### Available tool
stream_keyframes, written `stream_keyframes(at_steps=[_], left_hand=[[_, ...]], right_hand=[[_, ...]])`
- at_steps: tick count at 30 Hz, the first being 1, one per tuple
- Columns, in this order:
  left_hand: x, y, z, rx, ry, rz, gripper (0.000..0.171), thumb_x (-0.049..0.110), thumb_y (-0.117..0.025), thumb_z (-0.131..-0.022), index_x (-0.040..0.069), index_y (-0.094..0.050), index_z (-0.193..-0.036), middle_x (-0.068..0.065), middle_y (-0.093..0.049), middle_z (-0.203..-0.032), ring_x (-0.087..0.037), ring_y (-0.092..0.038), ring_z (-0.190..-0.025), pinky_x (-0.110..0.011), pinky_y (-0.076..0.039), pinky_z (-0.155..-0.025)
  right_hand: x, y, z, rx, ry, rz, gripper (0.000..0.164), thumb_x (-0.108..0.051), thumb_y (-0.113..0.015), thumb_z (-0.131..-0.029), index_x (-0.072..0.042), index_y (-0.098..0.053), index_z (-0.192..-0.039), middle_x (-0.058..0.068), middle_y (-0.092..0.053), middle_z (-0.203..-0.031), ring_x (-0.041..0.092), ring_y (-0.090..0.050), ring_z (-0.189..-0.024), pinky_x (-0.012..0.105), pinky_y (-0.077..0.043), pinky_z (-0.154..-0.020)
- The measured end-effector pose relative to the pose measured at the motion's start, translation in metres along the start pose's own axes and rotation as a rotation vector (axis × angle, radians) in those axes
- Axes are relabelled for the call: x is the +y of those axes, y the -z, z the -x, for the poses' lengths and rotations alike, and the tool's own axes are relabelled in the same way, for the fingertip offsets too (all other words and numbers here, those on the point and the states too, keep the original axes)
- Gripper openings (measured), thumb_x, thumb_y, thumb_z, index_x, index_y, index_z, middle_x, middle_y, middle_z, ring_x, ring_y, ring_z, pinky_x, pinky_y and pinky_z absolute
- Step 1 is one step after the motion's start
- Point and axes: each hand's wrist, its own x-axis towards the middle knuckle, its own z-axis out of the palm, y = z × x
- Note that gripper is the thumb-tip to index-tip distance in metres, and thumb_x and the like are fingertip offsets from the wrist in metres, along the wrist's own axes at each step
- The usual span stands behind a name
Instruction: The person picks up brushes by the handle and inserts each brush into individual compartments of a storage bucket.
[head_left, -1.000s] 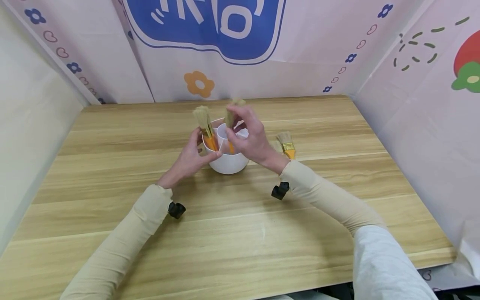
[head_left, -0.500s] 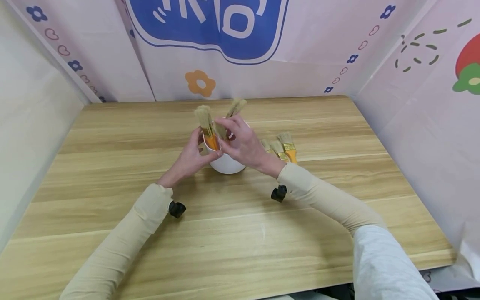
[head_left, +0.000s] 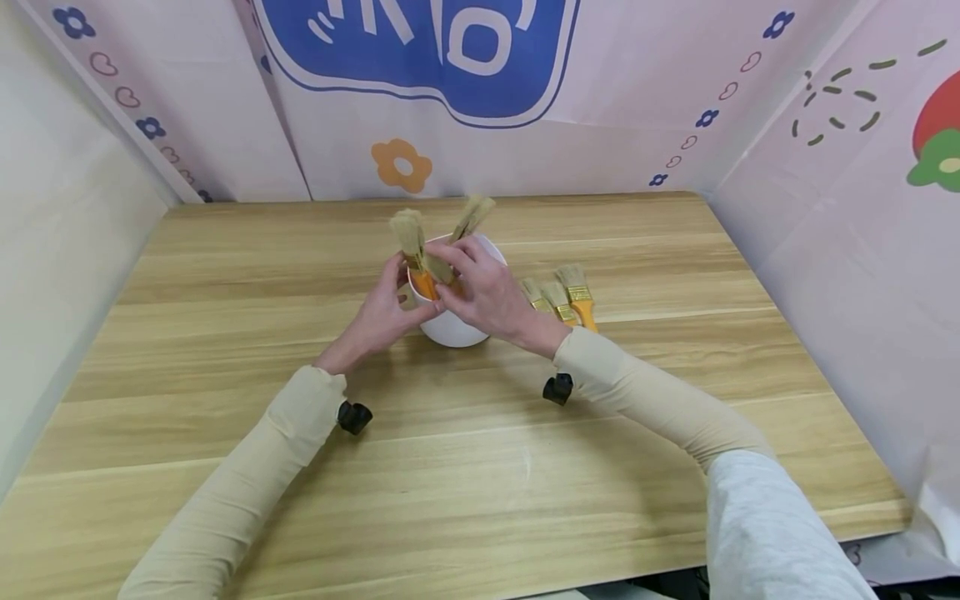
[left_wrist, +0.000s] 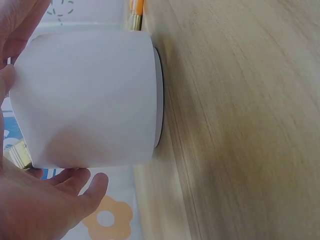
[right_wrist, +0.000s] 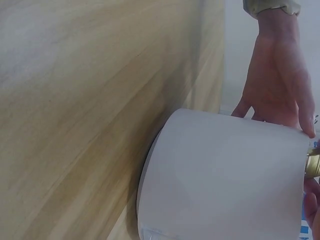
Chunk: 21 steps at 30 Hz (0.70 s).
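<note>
A white round brush holder (head_left: 453,331) stands upright on the wooden table. My left hand (head_left: 373,323) holds its left side, thumb at the front rim and fingertips (left_wrist: 97,187) against the wall. One paintbrush (head_left: 409,233) stands bristles up in the left part, its orange handle inside. Another paintbrush (head_left: 472,215) leans out at the back. Over the opening, my right hand (head_left: 486,292) pinches a paintbrush (head_left: 440,268) by its upper end. The handle of that brush is hidden by the hand and the rim.
Right of the holder, several paintbrushes (head_left: 576,293) lie side by side, partly behind the right wrist. The wooden table (head_left: 480,467) reaches printed walls at the back and right, and a pale wall at left.
My right hand has moved left and slightly down with its paintbrush, towards the standing brush. The back brush and the lying brushes show more now. My left hand has stayed on the holder.
</note>
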Motion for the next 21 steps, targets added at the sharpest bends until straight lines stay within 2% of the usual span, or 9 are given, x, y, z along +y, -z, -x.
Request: stream_keyframes(at_steps=[6, 21], left_hand=[[-0.0015, -0.0001, -0.0005, 0.002, 0.004, -0.012, 0.094, 0.037, -0.068, -0.083, 0.015, -0.005, -0.150, -0.013, -0.026, -0.151, -0.031, -0.028, -0.139, -0.057, -0.030, -0.110], [-0.0004, -0.0003, -0.0008, 0.001, 0.013, -0.014, 0.093, 0.032, -0.067, -0.084, 0.011, -0.005, -0.150, -0.015, -0.023, -0.153, -0.032, -0.027, -0.140, -0.056, -0.030, -0.110]], right_hand=[[0.0005, -0.0008, -0.0001, -0.010, 0.014, 0.006, 0.043, -0.009, -0.068, -0.082, -0.005, -0.055, -0.123, 0.014, -0.055, -0.100, 0.018, -0.056, -0.080, 0.023, -0.050, -0.068], [0.0032, -0.0033, 0.0032, 0.006, 0.064, 0.011, 0.048, -0.007, -0.071, -0.078, -0.006, -0.054, -0.124, 0.013, -0.055, -0.098, 0.017, -0.050, -0.074, 0.023, -0.045, -0.063]])
